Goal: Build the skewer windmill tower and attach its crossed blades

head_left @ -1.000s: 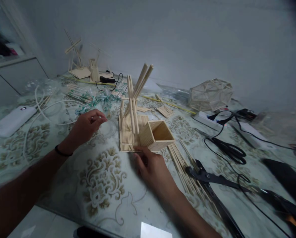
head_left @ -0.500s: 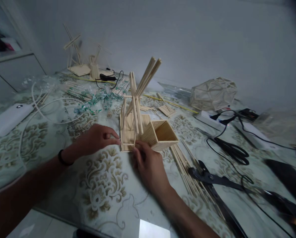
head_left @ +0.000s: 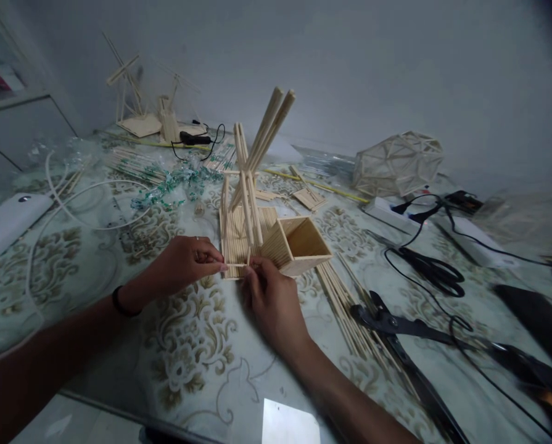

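A windmill-like model [head_left: 243, 225] of thin wooden sticks stands before me, with long paired sticks rising from its frame and a slatted base. Across the base's front edge runs a short wooden stick [head_left: 237, 266]. My left hand [head_left: 183, 266] pinches its left end between thumb and fingers. At the other end, my right hand [head_left: 273, 302] is closed, thumb and index finger on the stick by the frame's corner; its fingertips are partly hidden. Just behind the right hand, an open square wooden box [head_left: 276, 250] joins the base on the right.
Loose sticks [head_left: 340, 308] lie to the right beneath black-handled pliers [head_left: 391, 324]. Black scissors [head_left: 430, 274], power strips [head_left: 389, 214] and cables are farther right. A white power bank [head_left: 14, 225] with a looped cable sits left. Other stick models [head_left: 398, 163] stand at the back.
My left hand's fingertips have closed in on the short stick's left end. My right hand stays at the right corner. The whole view has shifted slightly.
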A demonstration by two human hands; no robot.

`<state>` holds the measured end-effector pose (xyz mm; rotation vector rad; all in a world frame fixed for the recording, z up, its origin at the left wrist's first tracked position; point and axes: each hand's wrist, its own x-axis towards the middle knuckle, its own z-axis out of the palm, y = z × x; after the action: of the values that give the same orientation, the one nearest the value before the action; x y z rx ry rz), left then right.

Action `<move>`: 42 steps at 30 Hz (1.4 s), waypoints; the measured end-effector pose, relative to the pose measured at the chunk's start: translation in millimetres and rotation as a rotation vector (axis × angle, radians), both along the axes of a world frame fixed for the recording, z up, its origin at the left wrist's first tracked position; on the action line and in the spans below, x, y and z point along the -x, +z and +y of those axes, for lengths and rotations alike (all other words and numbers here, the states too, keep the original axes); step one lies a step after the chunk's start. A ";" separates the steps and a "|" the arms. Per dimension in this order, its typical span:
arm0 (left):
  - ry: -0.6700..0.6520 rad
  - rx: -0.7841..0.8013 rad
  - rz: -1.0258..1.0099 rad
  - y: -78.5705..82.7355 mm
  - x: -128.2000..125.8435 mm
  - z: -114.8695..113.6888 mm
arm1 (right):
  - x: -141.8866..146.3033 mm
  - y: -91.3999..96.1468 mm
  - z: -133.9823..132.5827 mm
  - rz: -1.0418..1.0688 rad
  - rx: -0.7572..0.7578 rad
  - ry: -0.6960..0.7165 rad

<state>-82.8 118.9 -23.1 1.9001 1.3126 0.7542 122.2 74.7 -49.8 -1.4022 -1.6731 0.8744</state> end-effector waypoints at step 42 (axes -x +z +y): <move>-0.003 0.114 -0.044 -0.8 -8.7 -4.1 | -1.1 -1.4 -0.2 0.002 -0.010 -0.038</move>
<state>-74.1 114.8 -23.9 1.7854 1.2970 0.7011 123.3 74.5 -51.1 -1.4215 -1.6422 0.8446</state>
